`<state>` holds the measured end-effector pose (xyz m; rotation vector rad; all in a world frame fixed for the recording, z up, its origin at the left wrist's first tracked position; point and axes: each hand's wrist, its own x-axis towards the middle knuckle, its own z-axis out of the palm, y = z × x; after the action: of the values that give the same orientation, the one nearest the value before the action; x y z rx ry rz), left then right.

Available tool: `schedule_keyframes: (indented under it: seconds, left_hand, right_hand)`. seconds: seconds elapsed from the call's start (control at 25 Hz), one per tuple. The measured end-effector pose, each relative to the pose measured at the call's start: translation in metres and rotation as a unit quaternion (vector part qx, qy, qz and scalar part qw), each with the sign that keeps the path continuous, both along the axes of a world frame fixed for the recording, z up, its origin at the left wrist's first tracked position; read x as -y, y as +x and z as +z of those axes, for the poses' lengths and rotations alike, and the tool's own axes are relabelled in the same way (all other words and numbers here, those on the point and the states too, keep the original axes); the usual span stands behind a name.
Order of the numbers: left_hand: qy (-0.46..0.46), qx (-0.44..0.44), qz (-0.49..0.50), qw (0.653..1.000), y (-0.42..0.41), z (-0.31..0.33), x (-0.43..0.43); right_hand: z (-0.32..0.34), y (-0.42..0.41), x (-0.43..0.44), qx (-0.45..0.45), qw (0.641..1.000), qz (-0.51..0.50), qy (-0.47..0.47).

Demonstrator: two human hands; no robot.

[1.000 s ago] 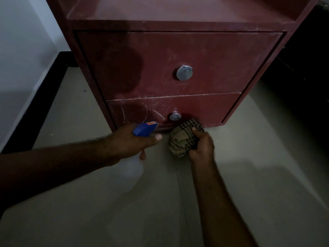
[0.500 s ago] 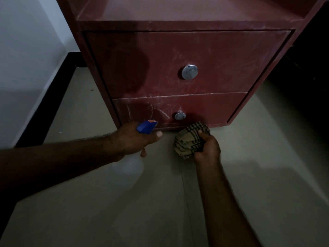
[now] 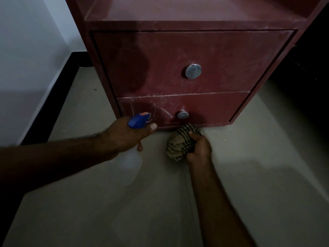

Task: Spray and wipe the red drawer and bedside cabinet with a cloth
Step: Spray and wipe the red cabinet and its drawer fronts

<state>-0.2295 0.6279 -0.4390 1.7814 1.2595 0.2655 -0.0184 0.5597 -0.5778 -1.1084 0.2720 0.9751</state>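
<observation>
Left hand (image 3: 124, 138) wrapped round spray bottle (image 3: 139, 120), blue nozzle aimed at lower red drawer (image 3: 204, 108). Right hand (image 3: 199, 148) clenches bunched checked cloth (image 3: 179, 145) just above the floor (image 3: 160, 202), at bedside cabinet (image 3: 178, 24) base.

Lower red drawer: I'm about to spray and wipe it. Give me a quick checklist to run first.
1. Left hand grips the blue-headed translucent plastic spray bottle: ok.
2. Nozzle faces the lower red drawer: ok.
3. Right hand holds the bunched beige-and-black checked cloth: ok.
4. Drawer shut in the red bedside cabinet: ok.
5. Drawer front clean: not ok, white smears left of its round metal knob.
6. Liquid left in the bottle: cannot tell.
</observation>
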Motion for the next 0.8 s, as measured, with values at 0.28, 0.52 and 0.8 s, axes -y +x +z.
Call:
schedule_keyframes:
  seconds: [0.28,0.52,0.8]
  left_hand:
    - [0.002,0.01,-0.031,0.999,-0.013,0.01,0.004]
    - [0.001,-0.002,-0.026,1.0,-0.024,0.016,0.003]
    - [0.002,0.025,-0.052,0.998,-0.031,0.024,0.009]
  right_hand:
    - [0.005,-0.014,-0.008,0.011,1.0,-0.021,-0.007]
    - [0.018,-0.024,-0.033,0.002,0.996,-0.088,-0.007]
    - [0.022,-0.056,-0.044,0.004,0.997,-0.071,-0.017]
